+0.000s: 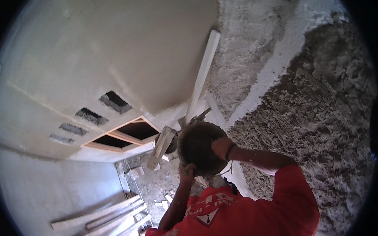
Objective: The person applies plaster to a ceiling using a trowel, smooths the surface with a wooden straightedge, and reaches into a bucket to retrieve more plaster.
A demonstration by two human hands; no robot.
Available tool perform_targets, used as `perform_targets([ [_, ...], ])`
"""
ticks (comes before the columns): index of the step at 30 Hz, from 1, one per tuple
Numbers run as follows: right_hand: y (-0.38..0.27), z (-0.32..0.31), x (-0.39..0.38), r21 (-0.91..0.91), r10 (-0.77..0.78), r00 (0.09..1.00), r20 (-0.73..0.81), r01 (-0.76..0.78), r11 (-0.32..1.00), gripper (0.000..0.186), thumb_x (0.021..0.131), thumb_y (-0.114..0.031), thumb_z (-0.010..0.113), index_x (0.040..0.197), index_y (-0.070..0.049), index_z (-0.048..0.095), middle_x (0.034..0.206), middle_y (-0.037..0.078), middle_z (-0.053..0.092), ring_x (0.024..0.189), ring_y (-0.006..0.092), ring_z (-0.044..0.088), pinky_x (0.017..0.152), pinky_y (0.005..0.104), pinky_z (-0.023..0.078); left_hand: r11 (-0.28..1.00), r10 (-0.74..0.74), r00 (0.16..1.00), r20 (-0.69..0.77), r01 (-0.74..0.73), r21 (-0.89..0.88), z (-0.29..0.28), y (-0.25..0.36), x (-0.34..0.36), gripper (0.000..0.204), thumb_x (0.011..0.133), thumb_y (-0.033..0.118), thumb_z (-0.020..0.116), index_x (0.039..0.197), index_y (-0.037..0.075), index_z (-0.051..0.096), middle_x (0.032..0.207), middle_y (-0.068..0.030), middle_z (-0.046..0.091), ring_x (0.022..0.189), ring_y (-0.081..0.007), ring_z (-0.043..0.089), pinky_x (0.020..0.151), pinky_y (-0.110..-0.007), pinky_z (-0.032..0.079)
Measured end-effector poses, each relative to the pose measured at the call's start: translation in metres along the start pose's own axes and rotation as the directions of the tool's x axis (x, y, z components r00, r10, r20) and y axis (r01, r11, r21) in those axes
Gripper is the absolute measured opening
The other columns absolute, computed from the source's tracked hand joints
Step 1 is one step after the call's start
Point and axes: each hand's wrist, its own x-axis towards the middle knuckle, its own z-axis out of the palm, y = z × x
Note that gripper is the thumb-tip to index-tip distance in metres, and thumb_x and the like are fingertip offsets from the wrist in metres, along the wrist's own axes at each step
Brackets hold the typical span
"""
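A round, dark, mortar-stained bucket (pixel 201 137) is tilted in front of my chest, its mouth facing up toward me. My left hand (pixel 187 171) grips its near left rim, with the fingers wrapped over the edge. Inside the mouth, by the right side, is my right hand (pixel 222 148), closed, with a dark band on the wrist. What it holds, if anything, I cannot make out in the shadow. The bucket's thin wire handle (pixel 231 167) hangs at the lower right.
Rough wet plaster (pixel 314 101) covers the right wall; a smooth wall (pixel 137 45) rises at left. A long straight board (pixel 204 70) stands in the corner. A short plank (pixel 162 147) lies beside the bucket. Beams (pixel 106 213) and rubble (pixel 157 187) lie below, near a wooden window frame (pixel 121 135).
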Motion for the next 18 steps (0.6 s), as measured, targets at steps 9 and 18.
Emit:
perform_targets([
  [9, -0.044, -0.024, -0.047, 0.081, -0.024, 0.932, 0.362, -0.006, 0.997, 0.024, 0.079, -0.020, 0.055, 0.093, -0.010, 0.071, 0.089, 0.016, 0.069, 0.086, 0.0307, 0.067, 0.072, 0.0413, 0.054, 0.979, 0.006, 0.982, 0.191, -0.045, 0.200, -0.031, -0.061, 0.026, 0.039, 0.073, 0.011, 0.057, 0.111, 0.002, 0.052, 0.093, -0.0082, 0.061, 0.080, -0.0190, 0.058, 0.067, -0.029, 0.050],
  [18, -0.008, -0.021, -0.079, -0.031, 0.405, 0.893, 0.195, -0.407, 0.913, 0.023, 0.080, -0.018, 0.052, 0.090, -0.008, 0.071, 0.088, 0.015, 0.069, 0.083, 0.0315, 0.068, 0.069, 0.0422, 0.055, 0.922, -0.365, 0.905, 0.218, 0.318, 0.221, 0.026, -0.003, 0.011, 0.050, 0.062, 0.001, 0.054, 0.112, 0.000, 0.053, 0.094, -0.0074, 0.060, 0.083, -0.0195, 0.056, 0.072, -0.032, 0.047],
])
